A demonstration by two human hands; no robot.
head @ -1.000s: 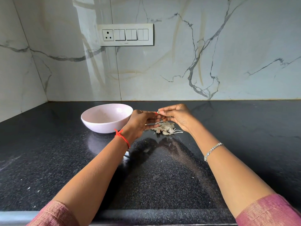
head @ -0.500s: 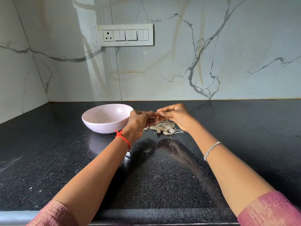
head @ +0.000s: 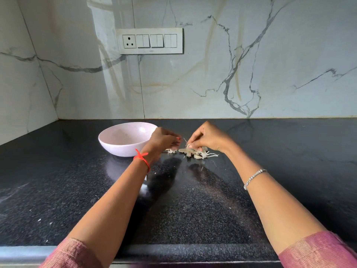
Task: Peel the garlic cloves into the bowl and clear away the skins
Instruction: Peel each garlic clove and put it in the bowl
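Note:
A pale pink bowl [head: 116, 149] stands on the black counter, left of centre. Just right of it, my left hand [head: 162, 140] hovers with fingers curled and tips pinched together, as if around a small garlic clove that the fingers mostly hide. A few skin scraps [head: 171, 151] lie under it. My right hand [head: 208, 138] reaches down onto the pile of garlic cloves and skins [head: 196, 153], its fingertips pinching a pale piece [head: 188, 146] at the pile's left end. The two hands are a short way apart.
The black granite counter [head: 193, 209] runs to the marble back wall and a side wall on the left. A switch panel [head: 150, 41] sits on the back wall. The counter's front edge [head: 173, 252] is close to me.
The hands were pinched together above the pile and have separated. My right hand dropped down onto the pile, and my left hand shifted slightly left toward the bowl.

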